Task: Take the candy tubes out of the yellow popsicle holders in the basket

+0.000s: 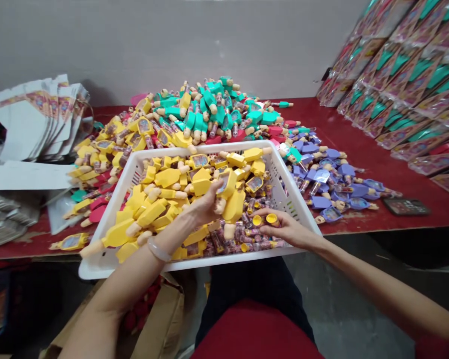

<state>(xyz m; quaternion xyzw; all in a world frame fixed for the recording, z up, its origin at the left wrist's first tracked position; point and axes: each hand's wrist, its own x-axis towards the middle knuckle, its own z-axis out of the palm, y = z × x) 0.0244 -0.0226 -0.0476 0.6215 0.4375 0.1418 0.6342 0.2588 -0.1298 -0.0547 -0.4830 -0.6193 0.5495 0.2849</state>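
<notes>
A white plastic basket [97, 264] sits tilted at the table's front edge, over my lap. Yellow paddle-shaped plastic pieces [166, 178] with beige knobbed ends fill its left and back part. Small clear tubes [217, 240] with yellow caps lie in its right front part. My left hand [206, 203] is closed around a couple of the yellow pieces [233, 205] above the basket's middle. With its fingers curled, my right hand [288, 228] holds two of the yellow-capped tubes [272, 219], caps facing up and left.
Behind the basket rises a heap of green pieces [213, 99], with purple ones [322, 174] at right. A dark phone [406, 207] lies on the red table [374, 164]. Bagged packs [407, 75] are stacked right; printed cards [41, 114] stand left. A cardboard box [160, 319] is below.
</notes>
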